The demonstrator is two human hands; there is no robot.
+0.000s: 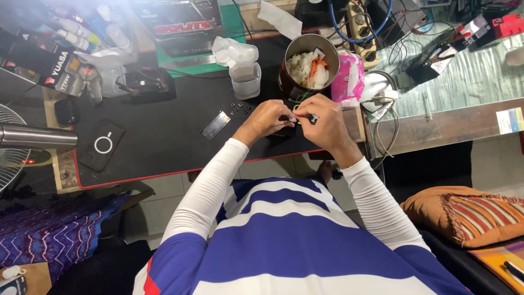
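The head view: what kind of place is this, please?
Probably a small repair or electronics workbench. A black desk mat with red edging holds small metal screws and a flat grey metal plate, tangled cables and a power strip lie behind, and both hands grip a small part.

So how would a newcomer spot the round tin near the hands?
Start at the black mat on the desk. At its far edge, just beyond both hands, stands the tin. It alone is a round metal can, open and stuffed with white and orange scraps, beside a pink packet.
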